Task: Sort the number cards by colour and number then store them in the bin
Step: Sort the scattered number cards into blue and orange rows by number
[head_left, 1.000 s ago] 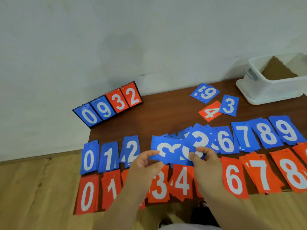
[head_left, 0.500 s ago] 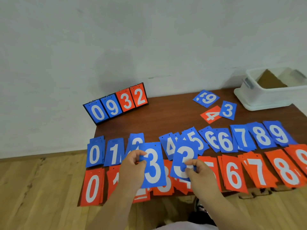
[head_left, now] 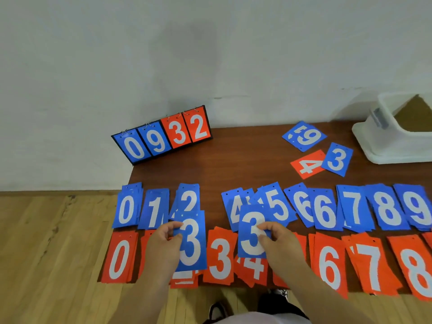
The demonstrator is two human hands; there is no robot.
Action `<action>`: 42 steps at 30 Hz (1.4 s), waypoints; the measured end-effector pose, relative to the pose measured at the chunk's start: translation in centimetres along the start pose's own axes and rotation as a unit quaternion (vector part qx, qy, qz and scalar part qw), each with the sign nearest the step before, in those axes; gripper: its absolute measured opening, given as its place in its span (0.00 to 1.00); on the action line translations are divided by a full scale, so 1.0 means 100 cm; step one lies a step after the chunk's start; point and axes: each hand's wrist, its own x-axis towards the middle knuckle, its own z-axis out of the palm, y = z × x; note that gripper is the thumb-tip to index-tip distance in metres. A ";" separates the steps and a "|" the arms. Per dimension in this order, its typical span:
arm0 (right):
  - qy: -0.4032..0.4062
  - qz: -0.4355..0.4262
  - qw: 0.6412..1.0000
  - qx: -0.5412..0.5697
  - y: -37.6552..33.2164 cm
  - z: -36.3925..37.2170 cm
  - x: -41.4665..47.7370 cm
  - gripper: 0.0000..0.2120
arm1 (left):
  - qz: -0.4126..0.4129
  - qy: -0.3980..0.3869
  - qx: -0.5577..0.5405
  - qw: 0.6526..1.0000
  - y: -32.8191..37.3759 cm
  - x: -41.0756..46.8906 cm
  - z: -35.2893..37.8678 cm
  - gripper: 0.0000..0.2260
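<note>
My left hand [head_left: 163, 244] pinches the left edge of an upright blue 3 card [head_left: 191, 242], held above the red row. My right hand [head_left: 278, 242] pinches a second blue 3 card [head_left: 251, 230], also held upright over the red 4 pile [head_left: 253, 270]. Piles of blue cards 0 [head_left: 126, 206], 1, 2, then 4 to 9 lie in a row on the brown table [head_left: 245, 160]. A gap shows in that row between the blue 2 [head_left: 189, 197] and blue 4. Red piles 0 [head_left: 119, 258], 3, 6, 7, 8 lie in front. The white bin [head_left: 397, 136] stands at the far right.
A black flip scoreboard [head_left: 163, 134] showing 0 9 3 2 stands at the table's back left corner. Loose cards lie near the bin: a blue 9 [head_left: 305, 136], a red 4 [head_left: 308, 164], a blue 3 [head_left: 336, 159]. Wooden floor lies left and in front.
Both hands have drawn the two blue 3 cards back toward me and turned them upright. The cards have separated, the left one moving left over the red row.
</note>
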 end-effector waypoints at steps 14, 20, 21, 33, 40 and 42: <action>-0.184 -0.088 0.952 -0.230 -0.053 0.098 0.116 0.11 | -0.055 0.090 -0.021 0.994 -0.022 0.009 -0.016 0.14; -0.154 -0.032 0.938 -0.310 -0.048 0.085 0.096 0.13 | 0.014 -0.037 0.079 0.996 -0.005 0.072 0.003 0.12; -0.154 -0.020 0.938 -0.309 -0.045 0.079 0.092 0.14 | 0.036 -0.059 0.105 0.992 -0.001 0.083 0.012 0.12; -0.019 0.089 0.973 -0.214 -0.021 0.007 0.061 0.15 | 0.249 -0.110 0.516 0.812 -0.007 0.146 0.088 0.18; 0.025 0.074 0.975 -0.206 -0.018 -0.029 0.085 0.16 | 0.243 -0.137 0.483 0.830 0.016 0.139 0.110 0.22; 0.039 0.069 0.974 -0.213 -0.017 -0.051 0.096 0.17 | 0.251 -0.146 0.460 0.839 0.031 0.134 0.126 0.23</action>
